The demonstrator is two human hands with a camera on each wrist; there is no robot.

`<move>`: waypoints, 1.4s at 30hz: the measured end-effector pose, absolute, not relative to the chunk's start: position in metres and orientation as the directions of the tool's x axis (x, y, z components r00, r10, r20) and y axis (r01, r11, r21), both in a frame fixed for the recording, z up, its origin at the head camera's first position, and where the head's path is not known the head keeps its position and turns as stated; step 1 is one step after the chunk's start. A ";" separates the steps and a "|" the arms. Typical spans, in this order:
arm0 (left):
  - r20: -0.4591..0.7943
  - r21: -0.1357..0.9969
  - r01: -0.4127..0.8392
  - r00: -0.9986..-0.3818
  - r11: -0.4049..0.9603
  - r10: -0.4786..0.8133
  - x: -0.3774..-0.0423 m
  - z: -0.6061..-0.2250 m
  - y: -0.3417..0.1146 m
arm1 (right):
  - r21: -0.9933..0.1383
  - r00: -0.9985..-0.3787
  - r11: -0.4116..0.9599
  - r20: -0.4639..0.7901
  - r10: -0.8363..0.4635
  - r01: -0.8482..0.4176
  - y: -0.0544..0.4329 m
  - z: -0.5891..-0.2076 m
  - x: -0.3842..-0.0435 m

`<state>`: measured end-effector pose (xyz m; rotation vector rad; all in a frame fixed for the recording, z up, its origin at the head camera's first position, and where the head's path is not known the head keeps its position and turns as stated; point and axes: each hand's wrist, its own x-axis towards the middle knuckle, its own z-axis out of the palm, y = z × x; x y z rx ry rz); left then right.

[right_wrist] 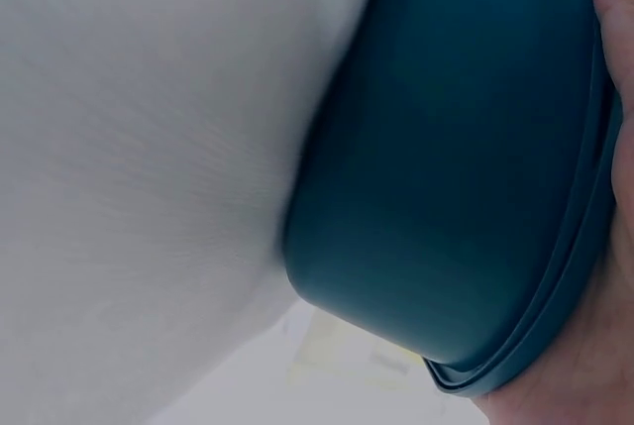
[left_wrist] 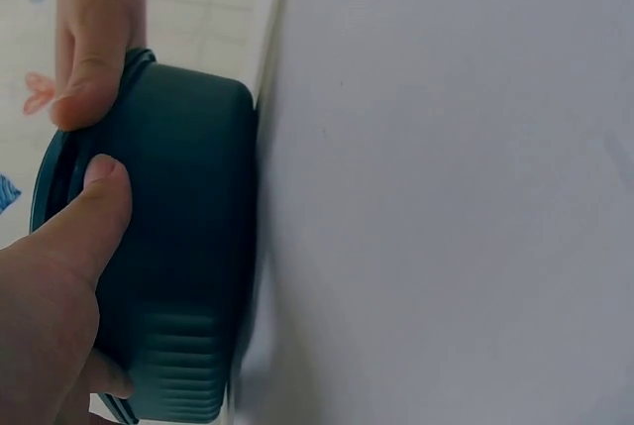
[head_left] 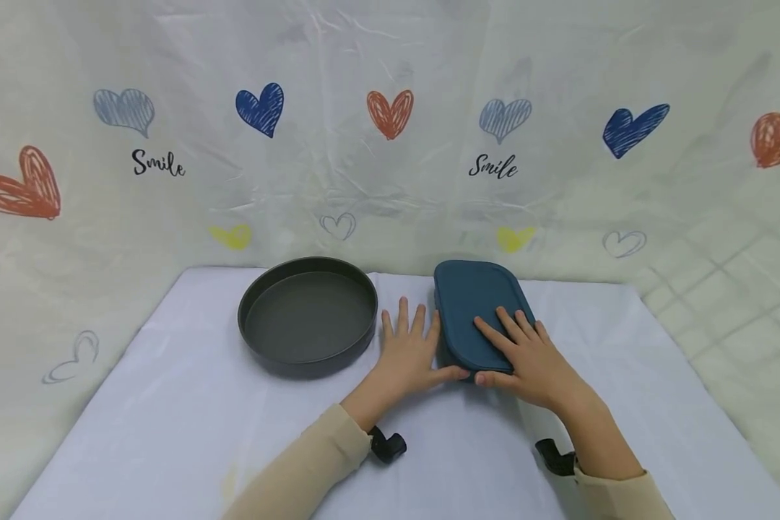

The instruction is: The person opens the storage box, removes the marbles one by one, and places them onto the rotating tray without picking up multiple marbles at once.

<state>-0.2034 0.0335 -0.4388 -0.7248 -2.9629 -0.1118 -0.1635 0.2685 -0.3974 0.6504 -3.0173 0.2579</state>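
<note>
A dark teal lidded food container (head_left: 471,289) stands on the white-covered table, right of the middle. Its wall (left_wrist: 188,197) has a ribbed patch in the left wrist view. My left hand (head_left: 408,357) is at its left side, fingers straight and spread, the thumb reaching across the near end. On top, my right hand (head_left: 533,365) rests with spread fingers flat on the lid, its thumb at the near edge. The two thumbs almost meet at the front. From the right wrist view, the lid's rim (right_wrist: 570,286) sits along the container's top edge, beside the palm.
To the left of the container is a round dark grey pan (head_left: 308,318), its inside facing up. Behind the table (head_left: 234,433) hangs a white sheet (head_left: 390,65) printed with hearts and "Smile". Each wrist bears a black mount (head_left: 388,446).
</note>
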 end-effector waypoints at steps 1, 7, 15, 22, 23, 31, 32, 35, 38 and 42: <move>0.102 0.050 0.464 -0.883 0.885 0.457 -0.204 -0.439 0.034 | -0.157 -0.912 0.898 0.075 -0.404 -0.411 0.269 -0.397 -0.164; 0.096 0.055 0.456 -0.888 0.888 0.450 -0.204 -0.435 0.033 | -0.171 -0.911 0.895 0.081 -0.403 -0.411 0.269 -0.394 -0.166; 0.078 0.068 0.462 -0.886 0.884 0.457 -0.203 -0.433 0.031 | -0.181 -0.912 0.894 0.104 -0.396 -0.409 0.269 -0.387 -0.166; 0.097 0.079 0.469 -0.882 0.880 0.462 -0.206 -0.434 0.030 | -0.212 -0.922 0.898 0.125 -0.367 -0.386 0.267 -0.379 -0.164; 0.096 0.076 0.469 -0.882 0.880 0.462 -0.206 -0.434 0.030 | -0.208 -0.923 0.900 0.128 -0.364 -0.384 0.267 -0.378 -0.163; 0.096 0.066 0.471 -0.880 0.880 0.464 -0.205 -0.437 0.033 | -0.212 -0.911 0.892 0.205 -0.358 -0.399 0.269 -0.372 -0.157; 0.099 0.062 0.471 -0.880 0.880 0.464 -0.205 -0.438 0.033 | -0.215 -0.906 0.889 0.225 -0.358 -0.405 0.270 -0.372 -0.157; 0.105 0.054 0.471 -0.880 0.880 0.464 -0.204 -0.439 0.032 | -0.228 -0.889 0.878 0.294 -0.350 -0.421 0.273 -0.372 -0.157; 0.116 0.059 0.476 -0.876 0.877 0.468 -0.204 -0.439 0.031 | -0.238 -0.866 0.868 0.375 -0.331 -0.436 0.275 -0.371 -0.157; 0.122 0.076 0.483 -0.873 0.873 0.472 -0.205 -0.438 0.030 | -0.259 -0.827 0.856 0.484 -0.285 -0.447 0.278 -0.370 -0.158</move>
